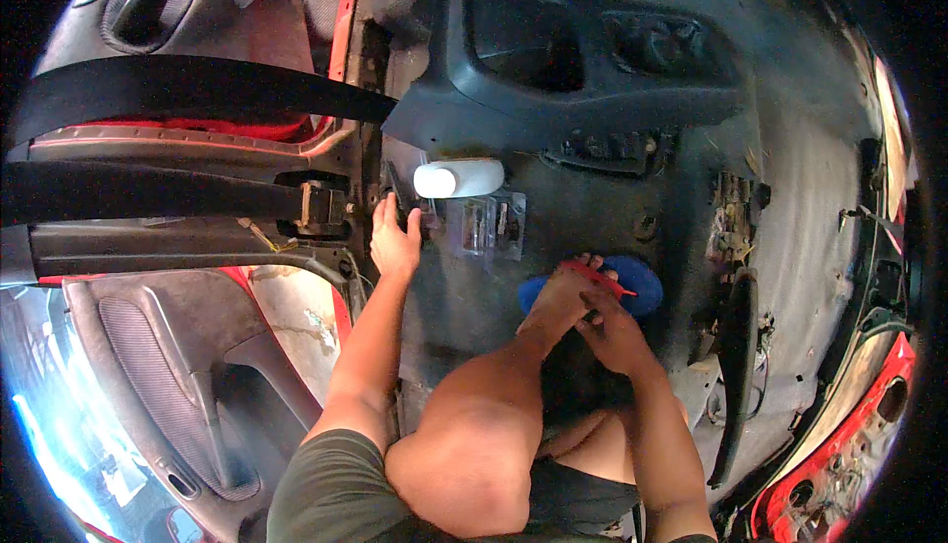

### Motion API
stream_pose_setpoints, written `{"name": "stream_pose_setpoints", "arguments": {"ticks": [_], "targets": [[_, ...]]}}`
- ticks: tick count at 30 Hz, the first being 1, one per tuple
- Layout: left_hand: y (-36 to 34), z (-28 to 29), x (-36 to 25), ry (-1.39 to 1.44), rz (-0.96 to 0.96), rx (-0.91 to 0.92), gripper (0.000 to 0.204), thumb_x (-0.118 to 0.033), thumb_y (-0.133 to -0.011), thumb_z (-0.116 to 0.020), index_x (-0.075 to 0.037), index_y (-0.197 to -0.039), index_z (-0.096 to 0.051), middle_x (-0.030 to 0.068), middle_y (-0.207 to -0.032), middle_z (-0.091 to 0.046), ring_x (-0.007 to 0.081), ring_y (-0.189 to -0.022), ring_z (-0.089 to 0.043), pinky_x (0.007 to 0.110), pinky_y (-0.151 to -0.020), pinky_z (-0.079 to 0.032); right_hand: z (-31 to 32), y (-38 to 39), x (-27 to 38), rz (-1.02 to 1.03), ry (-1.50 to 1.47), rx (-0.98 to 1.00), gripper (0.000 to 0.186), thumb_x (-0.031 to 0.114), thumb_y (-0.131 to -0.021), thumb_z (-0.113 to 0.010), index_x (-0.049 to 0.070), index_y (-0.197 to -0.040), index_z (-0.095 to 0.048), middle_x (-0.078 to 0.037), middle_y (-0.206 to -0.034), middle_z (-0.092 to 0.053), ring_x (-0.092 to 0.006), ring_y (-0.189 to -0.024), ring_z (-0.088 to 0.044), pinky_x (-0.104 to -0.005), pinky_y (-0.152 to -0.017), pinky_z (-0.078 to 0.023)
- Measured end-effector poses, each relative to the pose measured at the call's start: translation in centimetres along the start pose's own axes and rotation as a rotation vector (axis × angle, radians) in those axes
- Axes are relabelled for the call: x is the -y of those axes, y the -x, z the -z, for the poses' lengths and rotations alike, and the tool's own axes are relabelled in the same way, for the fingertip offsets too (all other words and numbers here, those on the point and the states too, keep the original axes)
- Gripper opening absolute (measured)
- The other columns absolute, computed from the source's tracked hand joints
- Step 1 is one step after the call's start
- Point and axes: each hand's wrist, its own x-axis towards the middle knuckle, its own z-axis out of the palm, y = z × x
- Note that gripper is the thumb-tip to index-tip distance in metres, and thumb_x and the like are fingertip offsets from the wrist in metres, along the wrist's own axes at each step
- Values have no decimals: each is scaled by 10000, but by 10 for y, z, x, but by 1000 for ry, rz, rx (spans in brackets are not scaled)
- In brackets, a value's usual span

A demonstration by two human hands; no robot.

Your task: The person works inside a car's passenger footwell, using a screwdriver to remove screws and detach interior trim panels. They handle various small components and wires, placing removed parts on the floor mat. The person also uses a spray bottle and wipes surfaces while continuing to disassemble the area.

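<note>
My left hand (395, 239) reaches to the sill side of the car floor, thumb apart from the outstretched fingers. Its fingertips are at a thin dark piece (395, 186); a grip on it does not show. Right of it, a white bottle (472, 179) lies on its side. Just below the bottle is a clear plastic package (491, 226) with small things inside that I cannot make out. My right hand (614, 334) hangs by my foot (558, 304), its fingers loosely apart and seemingly empty. That foot wears a blue flip-flop (644, 286) with a red strap.
A dark plastic centre console (583, 99) lies across the far floor. Two black seat belts (197, 89) stretch in from the left, beside the door panels (163, 375). Toward the right stand a metal floor bracket (733, 222) and a long black lever-like part (736, 375).
</note>
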Motion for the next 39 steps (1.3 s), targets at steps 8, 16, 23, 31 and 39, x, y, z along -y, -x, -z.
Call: {"name": "stream_pose_setpoints", "arguments": {"ticks": [8, 16, 23, 31, 39], "targets": [[-44, 27, -28, -31, -250, -128, 694, -366, -890, -770, -122, -1466, -470, 194, -1447, -479, 413, -1277, -535, 514, -990, -511, 2, 2, -3, -24, -9, -38, 532, 129, -933, -713, 18, -1419, -525, -239, -1446, -549, -413, -1313, -555, -452, -1063, -482], [-95, 3, -23, -93, -171, 284, 903, -648, -929, -619, -180, -1626, -285, 236, -1558, -412, 457, -1356, -499, 548, -1066, -477, -2, -4, -6, 36, 61, -126, 482, 98, -926, -724, -19, -1368, -570, -228, -1312, -641, -340, -1125, -681, -392, -893, -564], [-88, -2, -35, -10, -231, 210, 689, -543, -1021, -550, -147, -1554, -365, 265, -1413, -520, 473, -1219, -600, 530, -985, -513, -8, -12, -9, 45, 120, -144, 478, 126, -928, -723, -6, -1362, -572, -236, -1296, -640, -372, -1108, -683, -433, -921, -555], [-127, -13, -30, -102, -292, 105, 329, -324, -1081, -487, -55, -1267, -519, 241, -1174, -600, 465, -1070, -638, 538, -897, -531, -18, -15, 18, -109, 127, -36, 446, 143, -923, -722, 19, -1332, -597, -229, -1235, -650, -391, -1104, -672, -455, -946, -542], [-143, -25, -24, -41, -349, 157, 356, -268, -1036, -519, -10, -1281, -532, 251, -1263, -608, 460, -1177, -594, 567, -967, -478, -16, -16, -1, -5, 148, -136, 444, 129, -904, -737, 10, -1311, -603, -218, -1218, -657, -398, -1108, -664, -455, -940, -542]]}}
